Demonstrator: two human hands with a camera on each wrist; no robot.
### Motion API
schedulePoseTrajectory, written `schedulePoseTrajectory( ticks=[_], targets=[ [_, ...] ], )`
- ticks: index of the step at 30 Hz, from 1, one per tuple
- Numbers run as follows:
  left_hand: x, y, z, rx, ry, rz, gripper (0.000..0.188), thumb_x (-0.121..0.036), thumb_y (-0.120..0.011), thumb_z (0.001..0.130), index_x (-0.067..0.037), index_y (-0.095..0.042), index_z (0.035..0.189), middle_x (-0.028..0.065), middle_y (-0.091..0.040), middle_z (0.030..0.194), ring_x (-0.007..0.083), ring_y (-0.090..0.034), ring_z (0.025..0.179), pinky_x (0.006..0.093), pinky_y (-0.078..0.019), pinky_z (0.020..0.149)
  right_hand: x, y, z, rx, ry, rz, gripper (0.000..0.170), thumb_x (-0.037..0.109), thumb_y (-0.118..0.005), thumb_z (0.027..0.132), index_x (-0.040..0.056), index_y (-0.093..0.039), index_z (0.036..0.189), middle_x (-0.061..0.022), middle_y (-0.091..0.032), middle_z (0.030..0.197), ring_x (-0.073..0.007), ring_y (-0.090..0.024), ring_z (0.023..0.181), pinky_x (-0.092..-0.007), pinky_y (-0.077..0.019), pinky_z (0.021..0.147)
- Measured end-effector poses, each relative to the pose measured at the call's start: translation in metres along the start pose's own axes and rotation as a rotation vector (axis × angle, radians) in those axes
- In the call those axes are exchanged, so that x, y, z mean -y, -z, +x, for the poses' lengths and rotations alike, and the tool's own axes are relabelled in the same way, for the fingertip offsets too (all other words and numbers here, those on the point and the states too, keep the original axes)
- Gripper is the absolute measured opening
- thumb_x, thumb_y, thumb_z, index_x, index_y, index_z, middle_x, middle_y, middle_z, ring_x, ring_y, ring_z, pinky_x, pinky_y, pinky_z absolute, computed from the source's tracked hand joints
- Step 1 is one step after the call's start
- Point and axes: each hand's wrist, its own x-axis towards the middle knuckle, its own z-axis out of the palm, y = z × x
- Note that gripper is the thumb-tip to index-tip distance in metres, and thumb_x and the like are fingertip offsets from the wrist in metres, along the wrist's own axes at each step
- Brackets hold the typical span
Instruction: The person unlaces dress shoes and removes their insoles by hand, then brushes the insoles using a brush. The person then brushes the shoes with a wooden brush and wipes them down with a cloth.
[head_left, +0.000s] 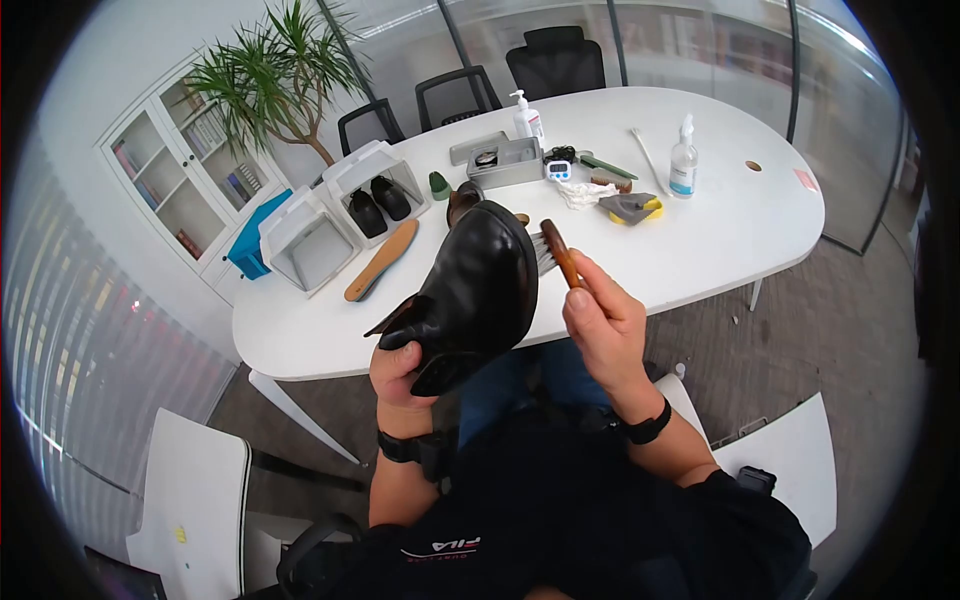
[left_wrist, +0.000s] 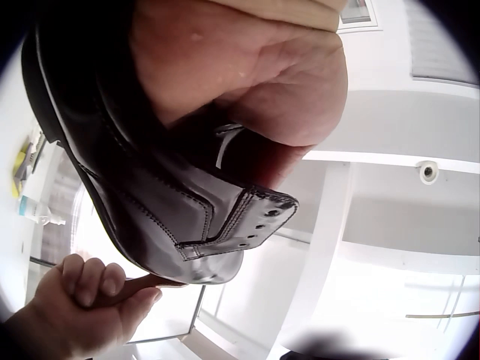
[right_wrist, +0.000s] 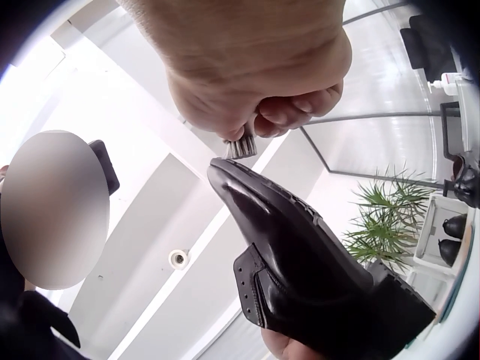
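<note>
Right hand: My right hand (head_left: 612,325) is pinching the wooden handle of a brush (head_left: 560,255) between thumb and fingers, just right of the black shoe (head_left: 480,280).
Bristles: They are facing the shoe's toe end; whether they are touching the leather, I cannot tell.
Left hand: My left hand (head_left: 397,375) is gripping the shoe at its ankle opening, the thumb pressing the outside; the shoe is hiding the other fingers.
Shoe position: I am holding it raised in front of me, at the near side of the white table (head_left: 700,240), its eyelet flap standing out to the left.
Insole: A tan insole (head_left: 382,262) is lying left of the shoe.
Storage box: Farther left and beyond the shoe, a white box (head_left: 352,172) is holding two dark shoes (head_left: 390,199).
Tray: A gray tray (head_left: 505,180) is resting beyond the shoe.
Timer and cloth: A timer (head_left: 558,171) and a white cloth (head_left: 588,195) are lying beyond the shoe, to its right.
Spray bottle: A clear bottle (head_left: 684,165) is standing farther right of the shoe.
Plant: A leafy plant (head_left: 300,60) is rising well beyond the shoe, to its left.
</note>
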Motion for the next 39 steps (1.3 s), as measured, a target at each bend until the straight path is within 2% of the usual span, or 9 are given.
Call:
schedulePoseTrajectory(
  ticks=[4, 7, 11, 18, 23, 28, 31, 36, 39],
  targets=[
    [-0.005, -0.002, -0.001, -0.028, 0.030, -0.026, 0.061, -0.002, -0.077, 0.085, 0.003, -0.057, 0.142, 0.0214, -0.066, 0.136, 0.0377, -0.066, 0.124, 0.0504, -0.0504, 0.112, 0.012, 0.003, 0.003, -0.078, 0.141, -0.093, 0.044, 0.008, -0.069, 0.101, -0.0021, -0.062, 0.143, -0.0027, -0.072, 0.095, -0.0063, -0.055, 0.073, -0.0223, -0.0442, 0.066],
    [0.000, -0.002, 0.001, -0.076, 0.017, 0.080, 0.059, -0.003, -0.076, 0.086, 0.003, -0.057, 0.142, 0.0212, -0.066, 0.136, 0.0381, -0.066, 0.124, 0.0506, -0.0503, 0.112, 0.028, 0.001, 0.020, 0.027, 0.599, -0.493, 0.047, 0.003, -0.076, 0.091, -0.0018, -0.067, 0.136, -0.0114, -0.069, 0.083, -0.0150, -0.060, 0.066, -0.0268, -0.0460, 0.061],
    [-0.001, -0.011, 0.007, -0.209, 0.070, -0.025, 0.048, -0.022, -0.061, 0.099, 0.003, -0.059, 0.140, 0.0206, -0.069, 0.132, 0.0386, -0.067, 0.121, 0.0512, -0.0498, 0.111, 0.012, 0.004, 0.030, 0.074, 0.550, -0.696, 0.049, 0.007, -0.080, 0.085, 0.0061, -0.071, 0.134, -0.0069, -0.055, 0.068, -0.0220, -0.054, 0.055, -0.0320, -0.0433, 0.051],
    [-0.009, -0.007, 0.029, -0.240, 0.178, -0.177, 0.039, -0.021, -0.052, 0.104, 0.005, -0.062, 0.132, 0.0224, -0.070, 0.128, 0.0388, -0.068, 0.118, 0.0519, -0.0518, 0.108, -0.006, 0.003, 0.017, 0.378, 0.678, -0.901, 0.050, 0.007, -0.081, 0.082, 0.0083, -0.072, 0.131, -0.0082, -0.062, 0.072, -0.0259, -0.058, 0.056, -0.0372, -0.0456, 0.051],
    [0.003, -0.015, 0.027, -0.361, 0.248, -0.189, 0.040, -0.016, -0.054, 0.102, 0.004, -0.059, 0.136, 0.0235, -0.068, 0.131, 0.0394, -0.068, 0.118, 0.0530, -0.0534, 0.107, -0.006, 0.008, 0.039, 0.033, 0.576, -0.829, 0.047, 0.000, -0.078, 0.086, 0.0077, -0.073, 0.131, -0.0074, -0.058, 0.068, -0.0226, -0.056, 0.054, -0.0366, -0.0456, 0.050],
    [0.006, -0.007, 0.029, -0.285, 0.327, -0.233, 0.042, -0.018, -0.056, 0.102, 0.008, -0.059, 0.136, 0.0235, -0.069, 0.130, 0.0388, -0.069, 0.117, 0.0516, -0.0533, 0.107, -0.002, 0.012, 0.026, 0.436, 0.600, -1.010, 0.045, 0.003, -0.079, 0.085, 0.0071, -0.073, 0.130, -0.0075, -0.061, 0.070, -0.0248, -0.059, 0.056, -0.0362, -0.0472, 0.052],
    [0.011, -0.001, 0.025, -0.344, 0.321, -0.113, 0.042, -0.016, -0.057, 0.102, 0.010, -0.059, 0.135, 0.0235, -0.069, 0.130, 0.0373, -0.070, 0.116, 0.0502, -0.0535, 0.107, -0.014, 0.018, 0.048, -0.004, 0.571, -0.891, 0.044, 0.004, -0.080, 0.085, 0.0065, -0.074, 0.128, -0.0083, -0.061, 0.069, -0.0232, -0.059, 0.054, -0.0359, -0.0481, 0.052],
    [0.005, -0.006, 0.031, -0.351, 0.319, -0.139, 0.038, -0.009, -0.060, 0.099, 0.009, -0.061, 0.133, 0.0221, -0.071, 0.125, 0.0351, -0.072, 0.111, 0.0486, -0.0576, 0.101, 0.000, 0.009, 0.044, 0.340, 0.660, -1.052, 0.043, 0.003, -0.079, 0.087, 0.0078, -0.074, 0.129, -0.0092, -0.061, 0.067, -0.0223, -0.058, 0.054, -0.0354, -0.0477, 0.052],
    [0.005, -0.014, 0.027, -0.380, 0.254, -0.050, 0.033, -0.005, -0.062, 0.098, 0.009, -0.063, 0.128, 0.0207, -0.072, 0.120, 0.0330, -0.073, 0.107, 0.0472, -0.0596, 0.098, -0.003, 0.011, 0.055, 0.040, 0.502, -1.054, 0.042, 0.004, -0.078, 0.089, 0.0077, -0.074, 0.130, -0.0133, -0.070, 0.079, -0.0216, -0.066, 0.063, -0.0321, -0.0526, 0.062]
  ],
)
